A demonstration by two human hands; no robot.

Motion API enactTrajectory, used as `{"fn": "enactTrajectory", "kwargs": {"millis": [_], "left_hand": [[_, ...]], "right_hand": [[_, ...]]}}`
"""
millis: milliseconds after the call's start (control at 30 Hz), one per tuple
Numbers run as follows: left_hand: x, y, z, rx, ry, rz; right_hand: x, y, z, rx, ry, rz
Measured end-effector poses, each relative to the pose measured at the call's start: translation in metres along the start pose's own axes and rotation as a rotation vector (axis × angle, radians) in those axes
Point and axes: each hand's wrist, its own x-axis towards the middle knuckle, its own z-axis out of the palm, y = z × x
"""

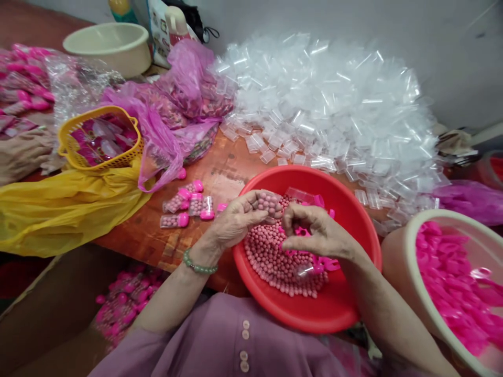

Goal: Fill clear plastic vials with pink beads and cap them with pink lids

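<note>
On table (220,162) at left, capped vials (195,204). Gripped between thumb and fingers of left hand (238,219), above red basin (341,193) of pink beads (275,267): clear vial (268,203). Just beside, right hand (318,230), fingers curled; cannot tell whether gripping anything. Far right, cream tub (396,251).

Before you is a table (220,165) with an orange-brown, stained top. At its near edge stands the red basin (346,214). Behind this basin and toward its right side, you have a large heap of clear plastic tubes (322,104). Just left of the basin lie several small filled bottles (195,205). Farther left of it, you find a pink bag (161,141) and a yellow bag (66,212).
</note>
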Motion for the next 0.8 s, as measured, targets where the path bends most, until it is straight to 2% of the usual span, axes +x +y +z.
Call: {"fn": "enactTrajectory", "kwargs": {"millis": [67, 100, 267, 400, 567, 700, 800], "left_hand": [[0.001, 0.002, -0.001, -0.008, -0.007, 0.01], [0.001, 0.003, -0.001, -0.004, -0.009, 0.022], [-0.011, 0.001, 0.004, 0.138, -0.025, 0.078], [-0.019, 0.001, 0.012, 0.328, -0.092, 0.063], [-0.021, 0.0, 0.017, 0.418, -0.025, 0.061], [-0.024, -0.005, 0.022, 0.429, -0.049, 0.045], [-0.022, -0.011, 0.024, 0.402, -0.032, 0.045]], "right_hand": [[-0.003, -0.003, -0.008, -0.058, -0.102, -0.037], [-0.005, -0.004, -0.012, -0.079, -0.101, -0.045], [-0.02, -0.011, -0.025, -0.131, 0.154, -0.016], [-0.04, -0.007, -0.022, -0.181, 0.162, 0.035], [-0.069, 0.012, -0.012, -0.409, -0.036, 0.231], [-0.086, 0.022, 0.005, -0.548, -0.253, 0.41], [-0.09, 0.023, 0.018, -0.628, -0.309, 0.459]]}}
